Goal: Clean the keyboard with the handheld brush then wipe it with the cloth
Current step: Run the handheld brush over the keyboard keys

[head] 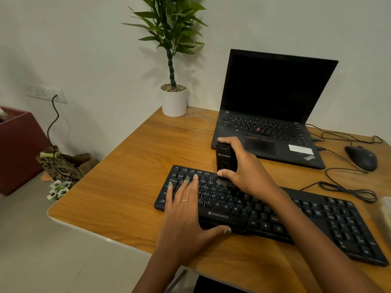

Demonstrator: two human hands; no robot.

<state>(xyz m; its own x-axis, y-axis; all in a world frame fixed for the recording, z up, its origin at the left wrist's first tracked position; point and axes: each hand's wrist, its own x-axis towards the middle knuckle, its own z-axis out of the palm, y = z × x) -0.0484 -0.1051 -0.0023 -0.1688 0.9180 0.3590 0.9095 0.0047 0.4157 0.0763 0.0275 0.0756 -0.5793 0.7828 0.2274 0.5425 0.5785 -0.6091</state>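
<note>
A black keyboard [317,220] lies slanted across the wooden desk [127,166]. My right hand [247,170] grips a black handheld brush [224,157], held upright with its bristles down on the upper key rows near the middle left. My left hand [186,210] rests flat on the keyboard's left end, fingers straight over the keys and thumb along the front edge. A pale object at the desk's right edge [386,210], possibly the cloth, is mostly cut off.
An open black laptop [273,115] stands behind the keyboard. A black mouse [361,157] and loose cables [347,187] lie to the right. A potted plant [174,98] sits at the back edge. Left of the desk is floor with a bag [59,166].
</note>
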